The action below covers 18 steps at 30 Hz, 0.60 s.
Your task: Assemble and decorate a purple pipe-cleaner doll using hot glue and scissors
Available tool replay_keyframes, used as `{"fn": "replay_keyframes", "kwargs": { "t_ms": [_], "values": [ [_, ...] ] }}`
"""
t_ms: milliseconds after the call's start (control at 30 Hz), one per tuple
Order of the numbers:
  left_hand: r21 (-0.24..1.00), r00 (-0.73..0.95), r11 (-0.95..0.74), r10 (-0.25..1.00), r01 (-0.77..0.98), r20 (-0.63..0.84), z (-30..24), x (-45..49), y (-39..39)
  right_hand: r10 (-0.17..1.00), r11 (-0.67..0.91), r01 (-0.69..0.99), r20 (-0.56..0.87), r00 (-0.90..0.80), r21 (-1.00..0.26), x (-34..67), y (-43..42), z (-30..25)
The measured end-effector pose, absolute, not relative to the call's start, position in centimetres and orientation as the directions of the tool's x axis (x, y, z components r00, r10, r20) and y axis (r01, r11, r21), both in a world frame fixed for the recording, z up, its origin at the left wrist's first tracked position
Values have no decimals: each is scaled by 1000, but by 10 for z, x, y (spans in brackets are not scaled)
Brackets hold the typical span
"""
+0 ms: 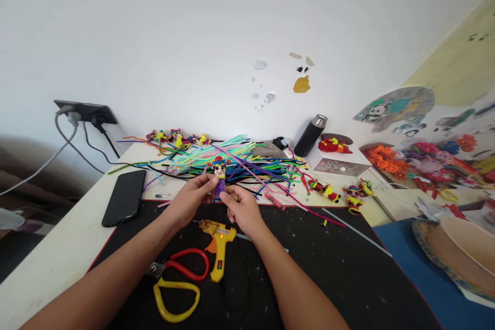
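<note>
Between my two hands stands a small pipe-cleaner doll [219, 171] with a painted face, a red and blue headdress and a purple body. My left hand [197, 193] pinches it at the left side, just under the head. With its fingertips, my right hand [240, 207] grips the lower purple part from the right. Some of the body is hidden behind my fingers. Below the hands, a yellow glue gun [219, 250] with an orange trigger lies on the black mat, a small light glowing on it. Scissors [181, 278] with one red and one yellow handle rest beside it.
Loose pipe cleaners [232, 154] are heaped along the wall. A black phone [124, 197] lies at the left. A black flask [309, 136] and a white box [339, 161] stand at the back right. Finished dolls [352, 198] and a glue stick [358, 233] lie at the right.
</note>
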<state>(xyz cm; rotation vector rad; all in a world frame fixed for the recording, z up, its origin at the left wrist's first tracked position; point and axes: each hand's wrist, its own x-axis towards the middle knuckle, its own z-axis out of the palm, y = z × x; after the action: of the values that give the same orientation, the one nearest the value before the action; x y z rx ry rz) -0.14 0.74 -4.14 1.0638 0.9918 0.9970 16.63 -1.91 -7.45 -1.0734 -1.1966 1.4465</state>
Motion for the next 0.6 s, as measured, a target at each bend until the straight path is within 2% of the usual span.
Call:
{"fn": "replay_keyframes", "kwargs": {
  "t_ms": [200,467,600],
  "values": [
    [970,255,192,955,-151,-150,-43,-3,9,984,-81,-129,-59,-167,-988,166,-18,-75],
    [985,271,169,949,-16,-158,-37,-5,9,982,-77,-101,-58,-178,-992,167,-19,-73],
    [997,190,61,979,52,-70,-16,-22,19,990,-50,-121,-33,-134,-991,174,-18,-65]
  ]
}}
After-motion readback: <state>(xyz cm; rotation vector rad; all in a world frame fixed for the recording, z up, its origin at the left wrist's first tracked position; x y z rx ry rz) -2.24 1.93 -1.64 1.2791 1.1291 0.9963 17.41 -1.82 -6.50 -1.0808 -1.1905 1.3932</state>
